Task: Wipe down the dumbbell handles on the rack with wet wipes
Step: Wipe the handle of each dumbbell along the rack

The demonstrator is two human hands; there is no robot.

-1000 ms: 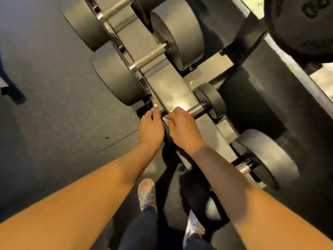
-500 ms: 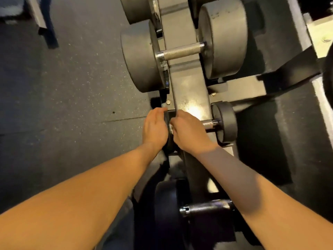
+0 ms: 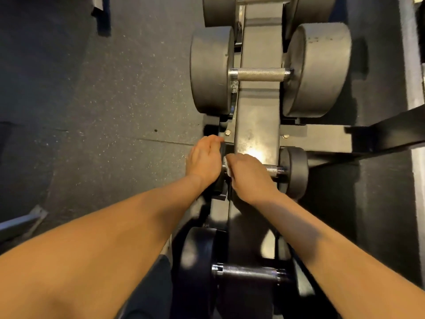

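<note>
A small black dumbbell (image 3: 294, 171) lies across the grey rack (image 3: 257, 125). My right hand (image 3: 247, 174) is curled round its chrome handle, with a white wet wipe (image 3: 226, 165) showing at the handle's left end under my fingers. A short knurled stretch of the handle (image 3: 274, 168) stays bare to the right of my hand. My left hand (image 3: 204, 161) lies over the dumbbell's left head, fingers extended; that head is mostly hidden. A larger grey dumbbell with a knurled handle (image 3: 261, 74) sits one slot further away, and a black one (image 3: 248, 271) sits nearer me.
Dark speckled rubber floor (image 3: 103, 111) spreads to the left of the rack. A black rack leg (image 3: 386, 132) juts out on the right, beside a pale strip (image 3: 411, 65) along the right edge. Another grey dumbbell (image 3: 216, 10) sits at the top.
The view has swung so the rack now runs straight up the frame. My hands stay on the small dumbbell; the right hand has shifted slightly along the handle.
</note>
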